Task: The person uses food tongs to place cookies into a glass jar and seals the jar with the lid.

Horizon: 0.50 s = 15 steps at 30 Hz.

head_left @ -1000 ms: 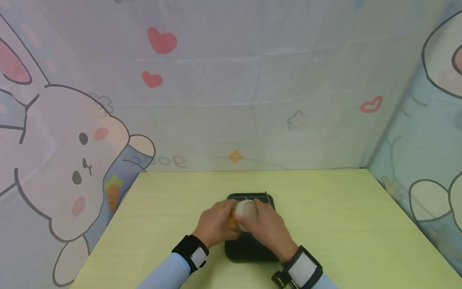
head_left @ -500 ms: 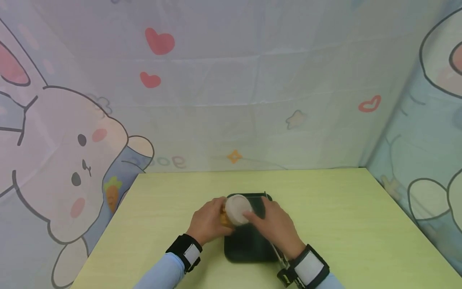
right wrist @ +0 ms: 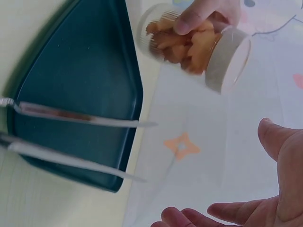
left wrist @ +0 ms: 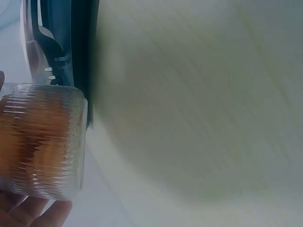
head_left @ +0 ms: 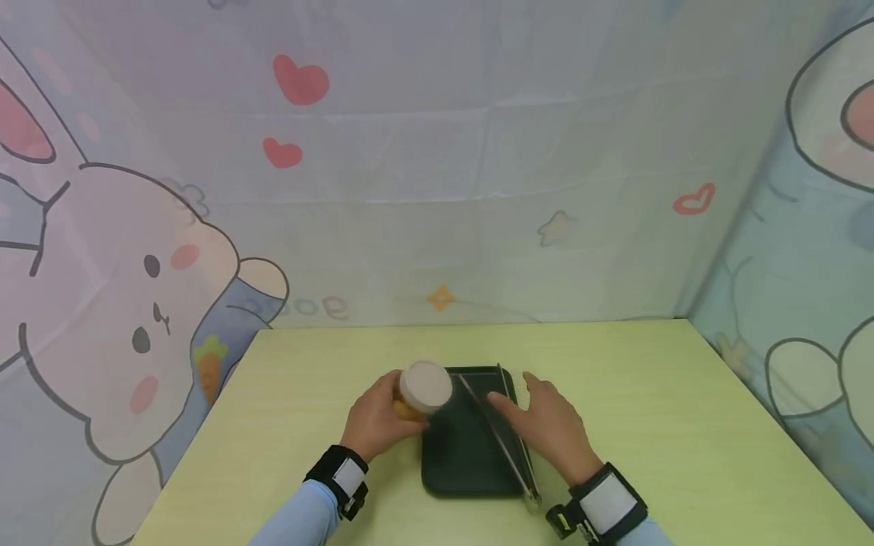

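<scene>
My left hand [head_left: 375,417] grips a clear ribbed jar [head_left: 408,411] around its side, raised over the tray's left edge. The jar's round white lid [head_left: 426,387] is on, and orange-brown pieces [right wrist: 191,49] show through the wall in the right wrist view. The left wrist view shows the jar's ribbed base end, with fingertips [left wrist: 52,215] beneath it. My right hand [head_left: 549,425] hovers by the tray's right edge, fingers spread and holding nothing. Between the hands, metal tongs [head_left: 497,436] lie across the dark green tray [head_left: 454,462], their two arms apart.
The tray rests on a pale yellow table [head_left: 328,364]. A printed cloth [head_left: 423,152] with hearts and a rabbit hangs behind the table's far edge. A similar cloth [head_left: 812,258] covers the right side.
My left hand has carried the jar leftward. My right hand has come off the jar's lid and moved right, so the tongs on the tray now show.
</scene>
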### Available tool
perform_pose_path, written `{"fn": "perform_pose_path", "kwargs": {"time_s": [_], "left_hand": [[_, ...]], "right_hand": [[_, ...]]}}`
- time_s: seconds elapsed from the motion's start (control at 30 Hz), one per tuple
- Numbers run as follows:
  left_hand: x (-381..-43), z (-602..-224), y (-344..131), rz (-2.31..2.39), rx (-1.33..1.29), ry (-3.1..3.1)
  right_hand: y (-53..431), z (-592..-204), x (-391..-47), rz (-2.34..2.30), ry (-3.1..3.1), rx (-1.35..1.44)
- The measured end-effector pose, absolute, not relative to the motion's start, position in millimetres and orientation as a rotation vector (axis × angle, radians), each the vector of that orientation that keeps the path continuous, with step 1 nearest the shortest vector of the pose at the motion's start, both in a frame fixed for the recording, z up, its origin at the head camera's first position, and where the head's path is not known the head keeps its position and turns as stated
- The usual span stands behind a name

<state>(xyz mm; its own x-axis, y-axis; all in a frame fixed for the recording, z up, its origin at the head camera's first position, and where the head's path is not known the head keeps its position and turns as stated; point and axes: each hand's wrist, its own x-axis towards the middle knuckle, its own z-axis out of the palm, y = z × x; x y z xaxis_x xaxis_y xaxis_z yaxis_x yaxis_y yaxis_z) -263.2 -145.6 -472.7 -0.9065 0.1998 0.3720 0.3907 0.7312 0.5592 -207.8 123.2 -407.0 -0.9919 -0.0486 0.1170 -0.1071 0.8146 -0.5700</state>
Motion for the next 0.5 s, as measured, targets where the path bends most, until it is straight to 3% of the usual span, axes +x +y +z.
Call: {"fn": "perform_pose_path", "kwargs": {"time_s": [0.5], "left_hand": [[-270, -494, -158, -1.272, -0.316, -2.571]], "right_hand": [[148, -407, -209, 0.890, -2.943, 0.060]]}}
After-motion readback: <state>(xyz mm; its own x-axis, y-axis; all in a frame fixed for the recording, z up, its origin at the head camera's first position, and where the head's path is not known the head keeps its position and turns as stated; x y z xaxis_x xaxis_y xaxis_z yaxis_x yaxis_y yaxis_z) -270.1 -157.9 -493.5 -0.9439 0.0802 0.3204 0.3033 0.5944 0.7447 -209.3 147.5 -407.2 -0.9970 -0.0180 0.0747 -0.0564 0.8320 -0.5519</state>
